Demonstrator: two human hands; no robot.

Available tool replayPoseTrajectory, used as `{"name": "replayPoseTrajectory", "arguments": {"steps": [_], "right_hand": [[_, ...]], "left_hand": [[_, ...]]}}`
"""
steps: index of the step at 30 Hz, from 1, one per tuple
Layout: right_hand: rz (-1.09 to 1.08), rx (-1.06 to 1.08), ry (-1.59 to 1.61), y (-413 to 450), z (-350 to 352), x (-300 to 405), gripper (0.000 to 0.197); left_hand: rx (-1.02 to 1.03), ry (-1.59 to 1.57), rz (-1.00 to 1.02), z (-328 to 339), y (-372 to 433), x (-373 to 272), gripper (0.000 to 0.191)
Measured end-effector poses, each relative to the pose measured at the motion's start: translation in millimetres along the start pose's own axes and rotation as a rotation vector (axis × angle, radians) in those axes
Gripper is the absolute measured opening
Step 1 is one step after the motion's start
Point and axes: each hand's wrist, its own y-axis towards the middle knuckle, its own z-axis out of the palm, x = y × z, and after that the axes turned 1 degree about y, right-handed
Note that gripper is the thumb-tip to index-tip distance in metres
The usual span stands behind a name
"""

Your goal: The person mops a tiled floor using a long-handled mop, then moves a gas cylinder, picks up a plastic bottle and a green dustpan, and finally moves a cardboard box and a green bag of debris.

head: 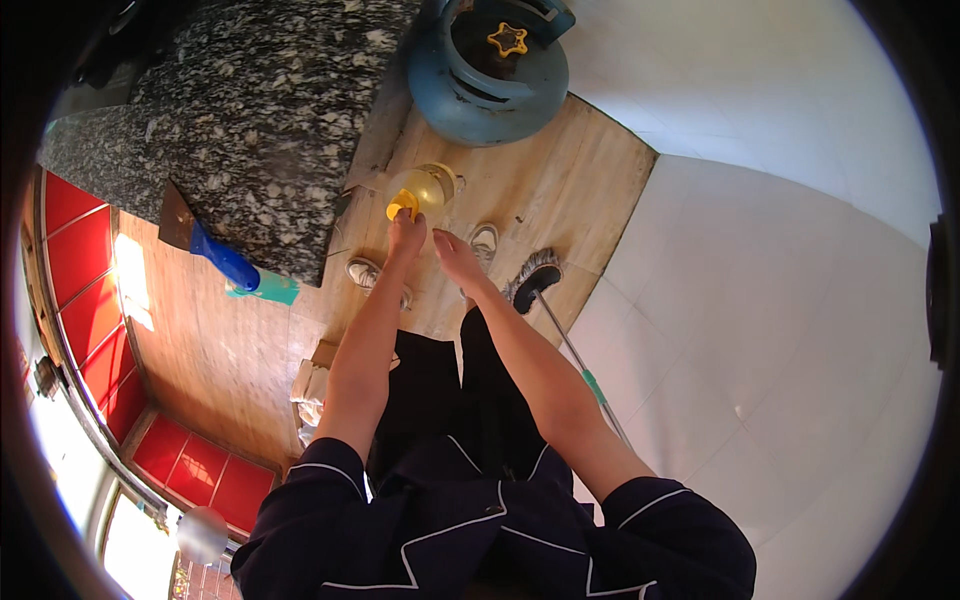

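My left hand point(407, 234) grips the yellow cap or neck of a clear plastic bottle point(429, 189) with yellowish contents, above the wooden-look floor. Just to its right, my right hand point(457, 259) holds nothing that I can see; its fingers are extended close together, with a small gap to the left hand. A putty knife point(229, 259) with a blue handle and a rusty blade lies at the edge of the speckled granite counter point(255, 127), its handle sticking out past the edge. Under that handle a green item point(277, 288) shows in part.
A blue gas cylinder point(487, 112) with a yellow valve knob stands on the floor ahead. A mop point(536, 281) with a grey fringed head leans at the right near the white tiled wall point(750, 300). Packages point(309, 382) sit beside my left arm.
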Motion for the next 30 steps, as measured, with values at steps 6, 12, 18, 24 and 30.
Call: {"name": "replayPoseTrajectory", "arguments": {"steps": [6,12,18,24,30], "right_hand": [[-0.029,0.002,-0.028,34.3,-20.5,-8.3,0.038],[0.147,0.096,0.105,36.2,-45.1,0.4,0.036],[0.179,0.097,0.317,13.4,-61.2,9.4,0.025],[0.232,0.05,0.385,-24.3,-36.6,-5.0,0.022],[0.265,0.163,0.195,-39.4,18.4,1.4,0.02]], "left_hand": [[0.013,0.081,0.09,31.1,19.4,-13.7,0.041],[0.162,0.102,0.069,56.7,46.1,-13.6,0.046],[0.007,-0.014,0.189,71.2,32.8,11.8,0.038],[0.149,-0.406,0.111,51.2,-28.3,39.1,0.029],[0.068,-0.568,-0.158,-2.7,-78.8,78.4,0.028]]}}
